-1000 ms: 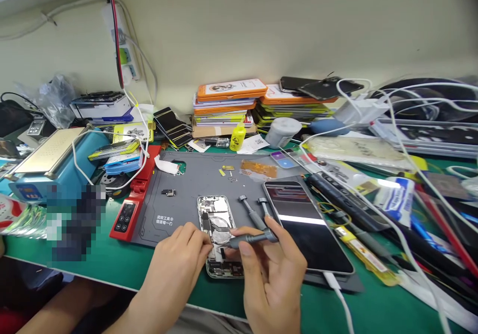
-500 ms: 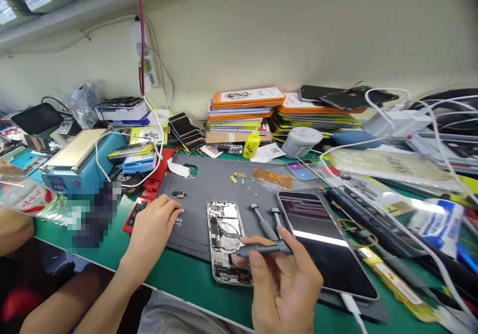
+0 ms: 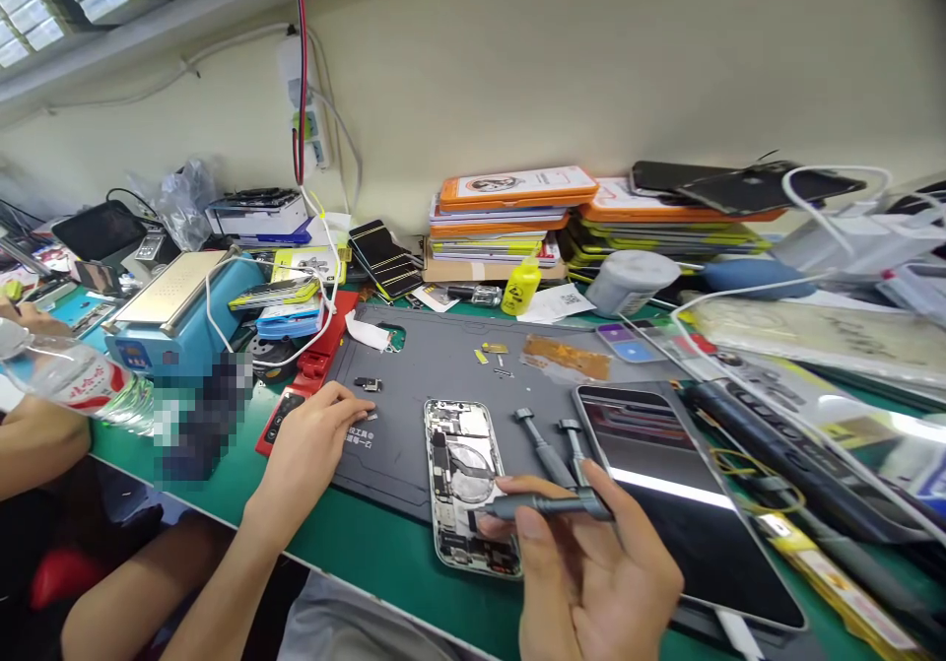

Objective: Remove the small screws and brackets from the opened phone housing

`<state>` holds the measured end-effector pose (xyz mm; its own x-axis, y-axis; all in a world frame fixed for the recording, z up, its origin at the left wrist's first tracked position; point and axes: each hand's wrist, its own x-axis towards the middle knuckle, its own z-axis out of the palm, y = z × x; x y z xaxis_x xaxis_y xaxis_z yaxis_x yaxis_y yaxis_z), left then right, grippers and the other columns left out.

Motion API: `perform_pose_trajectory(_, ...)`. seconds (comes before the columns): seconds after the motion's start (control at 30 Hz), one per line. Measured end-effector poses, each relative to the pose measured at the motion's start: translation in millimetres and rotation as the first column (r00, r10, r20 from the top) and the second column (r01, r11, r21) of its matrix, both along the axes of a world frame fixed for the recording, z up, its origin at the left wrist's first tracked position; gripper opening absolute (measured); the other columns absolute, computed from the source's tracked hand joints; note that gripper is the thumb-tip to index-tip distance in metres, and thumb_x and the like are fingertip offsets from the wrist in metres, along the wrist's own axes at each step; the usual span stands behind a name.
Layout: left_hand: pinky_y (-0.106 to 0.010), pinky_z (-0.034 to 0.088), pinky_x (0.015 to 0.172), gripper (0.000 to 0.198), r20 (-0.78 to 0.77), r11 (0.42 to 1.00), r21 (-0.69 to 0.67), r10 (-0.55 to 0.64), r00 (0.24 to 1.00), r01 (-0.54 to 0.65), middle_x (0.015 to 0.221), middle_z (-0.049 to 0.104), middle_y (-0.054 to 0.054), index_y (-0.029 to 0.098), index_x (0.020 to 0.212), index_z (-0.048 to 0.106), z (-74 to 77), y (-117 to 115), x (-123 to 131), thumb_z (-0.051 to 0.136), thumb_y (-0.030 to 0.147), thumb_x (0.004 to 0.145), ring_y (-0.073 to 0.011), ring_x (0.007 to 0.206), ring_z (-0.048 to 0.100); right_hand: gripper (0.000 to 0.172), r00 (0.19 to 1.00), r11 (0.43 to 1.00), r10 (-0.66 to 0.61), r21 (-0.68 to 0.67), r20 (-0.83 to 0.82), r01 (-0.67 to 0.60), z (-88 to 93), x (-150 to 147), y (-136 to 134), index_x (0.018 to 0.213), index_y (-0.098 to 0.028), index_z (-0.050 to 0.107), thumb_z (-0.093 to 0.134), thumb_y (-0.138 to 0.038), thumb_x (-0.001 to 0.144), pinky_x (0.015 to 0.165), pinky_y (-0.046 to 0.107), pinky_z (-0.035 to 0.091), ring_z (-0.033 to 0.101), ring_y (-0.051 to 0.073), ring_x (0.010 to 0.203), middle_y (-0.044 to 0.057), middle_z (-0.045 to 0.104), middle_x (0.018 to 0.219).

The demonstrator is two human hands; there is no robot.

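My right hand [image 3: 598, 562] grips a grey screwdriver [image 3: 551, 505], held almost level above the lower part of an opened phone [image 3: 458, 444]. The phone lies on a dark grey work mat [image 3: 414, 356], its inner parts and round coil exposed. On the mat's left side rests my left hand [image 3: 314, 444], fingers pressed together. A tiny light piece [image 3: 371, 417] shows at its fingertips, too small to name. Just beyond them lies a small camera-like part [image 3: 368, 384]. Two more grey screwdrivers [image 3: 543, 449] lie between the opened phone and a larger dark-screened phone [image 3: 665, 484].
A red device [image 3: 300, 385] borders the mat on the left, near a blue machine [image 3: 184, 316]. Behind are stacked orange boxes [image 3: 517, 188], a yellow bottle [image 3: 521, 285] and a white tub [image 3: 634, 282]. Cables and tools crowd the right. Another person's arm [image 3: 44, 439] is at far left.
The view has shifted, so everything sits slightly further right or lower. My left fingertips now rest lower on the mat, by the tiny piece. My right hand keeps the screwdriver over the phone.
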<state>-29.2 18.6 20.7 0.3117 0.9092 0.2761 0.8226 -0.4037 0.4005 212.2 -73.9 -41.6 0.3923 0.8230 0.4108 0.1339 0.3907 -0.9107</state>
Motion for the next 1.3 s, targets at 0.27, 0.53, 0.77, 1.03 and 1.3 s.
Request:
perform_pose_trajectory(0.27,-0.03,0.064,0.091,0.032,0.09,0.996,0.082,0.032,0.995,-0.04,0.114,0.081,-0.005,0.023,0.12,0.08,0.1,-5,6,0.051,0.013,0.115,-0.0193,0.1,0.082,0.054,0.999,0.998,-0.046,0.042,-0.011,0.046,11.0,-5,1,0.158,-0.027,0.054,0.07,-0.015,0.109,0.062,0.033,0.074,0.082,0.02,0.066,0.01,0.083,0.106)
perform_pose_trajectory(0.53,-0.034,0.057,0.077,0.036,0.097,0.979,0.061,-0.199,0.975,0.194,0.103,0.076,-0.001,0.024,0.119,0.061,-8.7,-60,38,0.082,0.049,0.106,-0.0216,0.087,0.071,0.059,0.964,0.979,-0.033,0.204,0.263,-0.022,13.7,-10,1,0.162,-0.027,0.052,0.068,-0.01,0.108,0.074,0.032,0.074,0.085,0.021,0.091,0.009,0.08,0.108)
perform_pose_trajectory(0.77,-0.038,0.049,0.075,0.07,-0.025,0.963,0.071,-0.26,0.965,0.261,0.108,0.072,0.0,0.025,0.11,0.051,-19.1,-62,47,0.108,0.044,0.076,-0.024,0.089,0.063,0.059,0.909,0.97,0.0,0.222,0.416,-0.102,13.9,-9,0,0.162,-0.024,0.052,0.063,-0.004,0.108,0.084,0.028,0.073,0.082,0.016,0.095,0.007,0.078,0.109)
perform_pose_trajectory(1.03,-0.038,0.045,0.077,0.068,0.004,0.964,0.029,-0.263,0.965,0.263,0.11,0.069,0.001,0.025,0.111,0.049,-21.3,-67,47,0.105,0.045,0.08,-0.0241,0.09,0.06,0.037,0.838,0.978,-0.049,0.195,0.543,-0.069,18.6,-6,2,0.147,-0.02,0.059,0.061,-0.01,0.111,0.077,0.026,0.072,0.085,0.019,0.089,0.008,0.08,0.102)
perform_pose_trajectory(1.3,-0.037,0.047,0.085,0.044,0.2,0.954,-0.111,-0.252,0.947,0.277,0.11,0.071,0.003,0.025,0.112,0.054,-16.9,-65,41,0.095,0.032,0.096,-0.0226,0.096,0.061,0.068,0.779,0.951,0.006,0.238,0.627,-0.199,20.9,-1,0,0.171,-0.019,0.045,0.051,0.0,0.106,0.104,0.037,0.07,0.076,0.022,0.131,0.016,0.075,0.137)
